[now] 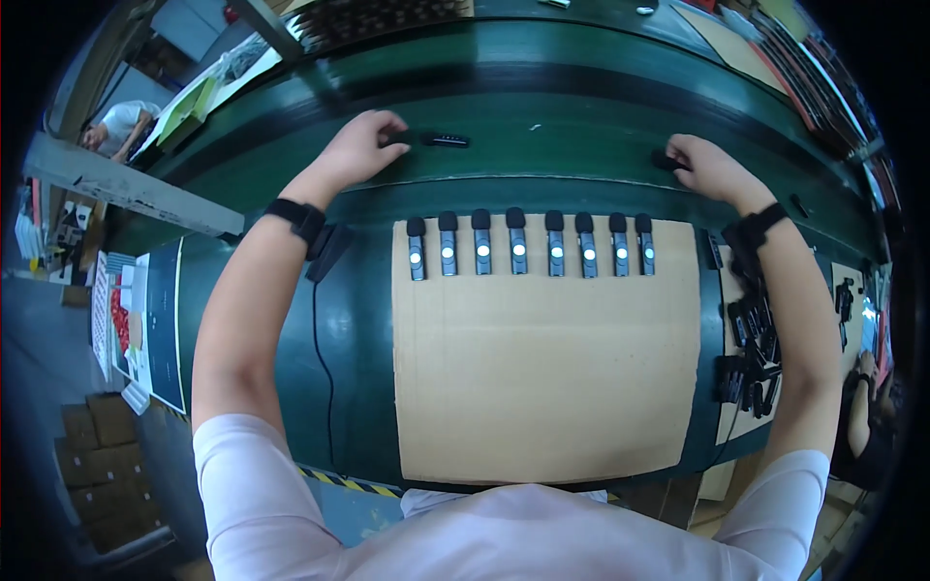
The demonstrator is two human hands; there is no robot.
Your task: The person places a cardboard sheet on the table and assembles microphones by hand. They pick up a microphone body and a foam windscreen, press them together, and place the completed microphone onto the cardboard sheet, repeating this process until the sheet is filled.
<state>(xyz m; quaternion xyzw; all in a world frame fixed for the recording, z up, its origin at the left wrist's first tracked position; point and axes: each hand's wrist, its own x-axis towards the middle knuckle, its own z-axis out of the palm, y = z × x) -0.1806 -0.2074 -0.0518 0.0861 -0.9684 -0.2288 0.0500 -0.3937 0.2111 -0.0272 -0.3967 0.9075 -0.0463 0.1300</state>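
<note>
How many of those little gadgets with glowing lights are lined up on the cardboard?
8 lit gadgets stand in one row along the far edge of the cardboard sheet, side by side. None looks hidden.

The person wears a pale pink short-sleeved top, its sleeves ending above the elbows. A black band (296, 217) wraps the left wrist, and a thin black cable runs down from it. A matching black band (757, 227) circles the right wrist.

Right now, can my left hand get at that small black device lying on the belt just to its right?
Probably yes. The left hand rests on the green belt with its fingertips right beside the small black device, and nothing lies between them.
</note>
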